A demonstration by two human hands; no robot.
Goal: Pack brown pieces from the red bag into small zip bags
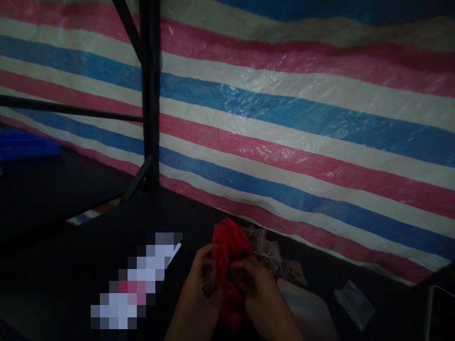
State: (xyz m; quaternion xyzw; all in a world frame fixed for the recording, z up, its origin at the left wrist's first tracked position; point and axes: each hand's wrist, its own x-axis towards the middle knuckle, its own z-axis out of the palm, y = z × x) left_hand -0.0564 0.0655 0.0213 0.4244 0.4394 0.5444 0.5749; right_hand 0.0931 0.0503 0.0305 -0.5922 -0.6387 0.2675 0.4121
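Observation:
A crumpled red plastic bag [231, 241] is between my two hands above the dark tabletop. My left hand [199, 291] curls round its left side, and a small clear packet [209, 282] shows between the thumb and forefinger; its contents are too dark to make out. On the other side, my right hand [263, 293] has its fingers bent into the red plastic, the tips partly hidden in shadow. Just behind and to the right of the bag lie several clear zip bags [272, 253] with small dark contents.
A pale translucent lid or box [307, 308] lies beside my right forearm. Farther right is a small clear packet [354, 303]. A blurred-out white item [142, 279] lies at left. Behind stand a black metal frame [151, 94] and striped sheeting [302, 142]; blue trays [28, 144] sit far left.

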